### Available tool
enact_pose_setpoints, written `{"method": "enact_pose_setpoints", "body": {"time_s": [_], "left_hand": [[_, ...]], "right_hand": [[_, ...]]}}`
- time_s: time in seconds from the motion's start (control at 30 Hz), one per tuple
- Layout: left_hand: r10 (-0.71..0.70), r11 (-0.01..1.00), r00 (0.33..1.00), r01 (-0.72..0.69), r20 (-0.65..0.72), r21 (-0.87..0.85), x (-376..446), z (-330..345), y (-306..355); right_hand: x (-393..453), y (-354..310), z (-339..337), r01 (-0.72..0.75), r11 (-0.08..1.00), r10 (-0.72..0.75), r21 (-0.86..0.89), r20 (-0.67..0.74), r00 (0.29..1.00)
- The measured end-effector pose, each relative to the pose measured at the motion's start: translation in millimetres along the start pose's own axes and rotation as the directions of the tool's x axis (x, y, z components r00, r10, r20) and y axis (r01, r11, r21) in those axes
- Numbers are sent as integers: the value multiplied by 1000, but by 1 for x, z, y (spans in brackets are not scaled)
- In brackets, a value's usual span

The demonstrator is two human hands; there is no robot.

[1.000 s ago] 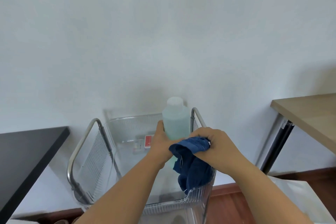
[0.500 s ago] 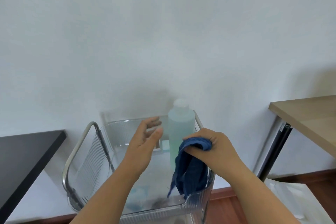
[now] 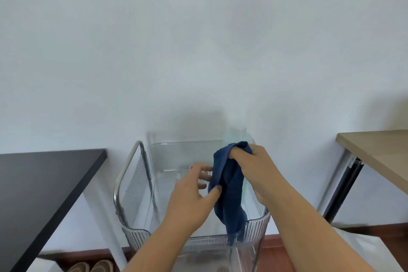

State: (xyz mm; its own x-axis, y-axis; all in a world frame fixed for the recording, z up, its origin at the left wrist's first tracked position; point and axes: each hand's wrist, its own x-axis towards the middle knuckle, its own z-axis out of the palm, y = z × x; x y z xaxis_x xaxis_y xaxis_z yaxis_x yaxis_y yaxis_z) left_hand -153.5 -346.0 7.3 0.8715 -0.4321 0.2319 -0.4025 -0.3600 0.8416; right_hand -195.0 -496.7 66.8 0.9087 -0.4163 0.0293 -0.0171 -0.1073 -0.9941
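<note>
A dark blue cloth hangs over the clear ribbed plastic bin of a cart. My right hand grips the cloth's top end above the bin's right side. My left hand reaches into the bin, its thumb touching the cloth's left edge and its fingers spread and loosely bent. A pale blue-green bottle with a white cap stands at the bin's back right corner, mostly hidden behind the cloth and my right hand.
The cart has a metal handle on its left side. A black tabletop lies to the left and a light wooden desk to the right. Shoes sit on the floor below. A white wall is straight ahead.
My left hand let go of the bottle, drew back, then moved right to touch the cloth. My right hand raised the cloth in front of the bottle.
</note>
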Motion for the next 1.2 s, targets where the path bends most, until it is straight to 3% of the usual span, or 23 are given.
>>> {"method": "enact_pose_setpoints", "body": {"time_s": [0.13, 0.2, 0.3, 0.4, 0.53, 0.63, 0.7, 0.77, 0.83, 0.9, 0.97, 1.03, 1.13, 1.2], "left_hand": [[41, 993, 990, -26, -137, 112, 10, -46, -7], [97, 975, 975, -53, -198, 214, 16, -70, -6], [187, 932, 970, -125, -154, 340, 27, -99, 1], [238, 885, 959, -150, -152, 441, 39, -122, 10], [299, 841, 945, -196, -133, 504, 41, -141, 14], [249, 825, 968, -226, 27, 517, 29, -150, 1], [117, 827, 975, -200, 188, 525, 20, -152, -12], [-42, 791, 948, -161, 315, 590, 14, -149, -25], [-105, 668, 919, -218, 380, 712, 12, -143, -36], [-87, 575, 923, -260, 374, 775, 14, -135, -44], [-56, 532, 943, -249, 327, 809, 18, -130, -51], [-13, 489, 965, -224, 263, 843, 23, -127, -60], [65, 522, 983, -180, 172, 834, 26, -126, -73], [125, 586, 987, -157, 102, 795, 28, -125, -78]], "right_hand": [[4, -13, -6, 68, 976, -65, -208, 22, 998], [7, -13, -9, 147, 900, -153, -411, 19, 988], [14, -12, -3, 208, 775, -246, -596, 19, 969], [24, -12, 8, 242, 681, -326, -691, 10, 945], [28, -5, 17, 271, 714, -365, -645, -13, 931], [25, 14, 23, 244, 755, -244, -609, 84, 966], [21, 28, 26, 177, 765, -79, -619, 183, 980], [19, 42, 27, 130, 738, 108, -662, 307, 946], [19, 54, 31, 94, 703, 262, -705, 379, 887], [24, 63, 35, 28, 702, 317, -712, 347, 883], [29, 71, 42, -14, 700, 275, -714, 251, 928], [29, 79, 48, -8, 610, 204, -792, 147, 968], [22, 96, 59, -16, 429, 160, -903, 59, 985], [18, 107, 73, -46, 340, 280, -939, 54, 958]]}}
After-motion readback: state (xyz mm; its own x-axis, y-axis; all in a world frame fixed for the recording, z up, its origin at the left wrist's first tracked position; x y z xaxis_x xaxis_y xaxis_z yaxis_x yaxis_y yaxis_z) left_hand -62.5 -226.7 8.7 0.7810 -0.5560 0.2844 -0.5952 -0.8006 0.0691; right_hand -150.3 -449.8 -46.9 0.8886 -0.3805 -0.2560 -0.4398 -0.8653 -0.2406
